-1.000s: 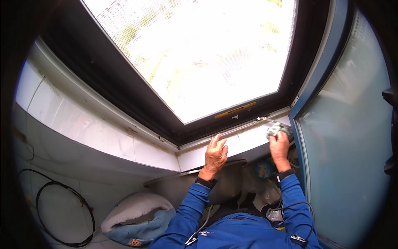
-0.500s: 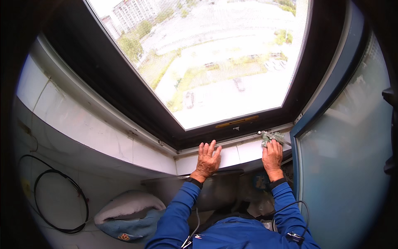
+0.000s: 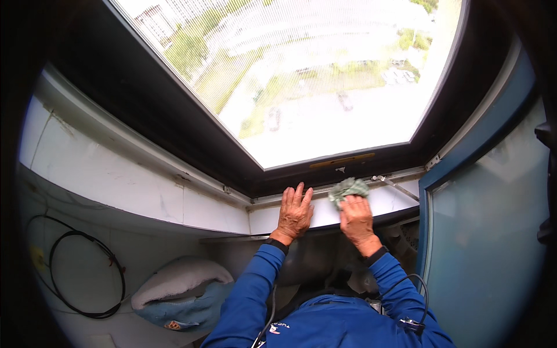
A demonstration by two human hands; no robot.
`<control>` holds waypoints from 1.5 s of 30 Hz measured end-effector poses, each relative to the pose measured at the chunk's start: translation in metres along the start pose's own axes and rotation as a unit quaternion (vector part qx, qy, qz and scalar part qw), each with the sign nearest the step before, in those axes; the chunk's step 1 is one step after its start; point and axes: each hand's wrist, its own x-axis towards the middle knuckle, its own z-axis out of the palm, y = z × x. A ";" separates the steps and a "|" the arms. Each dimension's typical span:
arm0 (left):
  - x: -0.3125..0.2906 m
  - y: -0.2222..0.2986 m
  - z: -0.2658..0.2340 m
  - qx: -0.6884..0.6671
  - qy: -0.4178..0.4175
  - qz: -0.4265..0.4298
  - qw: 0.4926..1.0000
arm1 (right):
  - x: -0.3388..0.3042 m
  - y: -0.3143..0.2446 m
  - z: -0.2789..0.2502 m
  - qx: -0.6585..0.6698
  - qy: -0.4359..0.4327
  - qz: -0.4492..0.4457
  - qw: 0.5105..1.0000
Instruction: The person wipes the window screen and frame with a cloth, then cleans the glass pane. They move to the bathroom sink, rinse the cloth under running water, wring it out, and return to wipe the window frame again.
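In the head view, the person's right hand (image 3: 357,222) grips a crumpled pale green cloth (image 3: 348,191), its fingers bent over the near side of the bunch. The cloth lies against the white tiled sill (image 3: 322,213) and the metal track behind it, just left of a thin metal stay (image 3: 396,188) that slants toward the blue-framed pane (image 3: 481,232) on the right. The left hand (image 3: 295,214) holds nothing; it is palm-down with its fingers extended and slightly spread, fingertips at the window's lower edge, near the sill's corner and a little apart from the cloth. Both forearms, in blue sleeves (image 3: 246,298) with dark cuffs, reach up from the lower edge.

Beyond the hands stands the dark window frame (image 3: 156,116), around a bright mesh screen (image 3: 325,104) with trees and buildings outside. A yellow strip (image 3: 342,160) lies along its lower bar. At lower left, a black cable (image 3: 123,278) hangs in a loop beside a blue-and-pale fleecy item (image 3: 185,298).
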 end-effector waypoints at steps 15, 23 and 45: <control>-0.002 -0.001 0.005 -0.004 -0.005 -0.006 1.000 | 0.009 -0.029 0.019 0.089 -0.011 -0.042 0.995; -0.001 -0.001 0.003 0.007 -0.017 -0.008 1.000 | -0.004 -0.002 -0.006 -0.023 0.042 0.048 0.998; -0.001 -0.004 0.003 -0.029 -0.014 -0.010 0.999 | 0.023 -0.021 0.017 0.053 0.084 0.004 0.995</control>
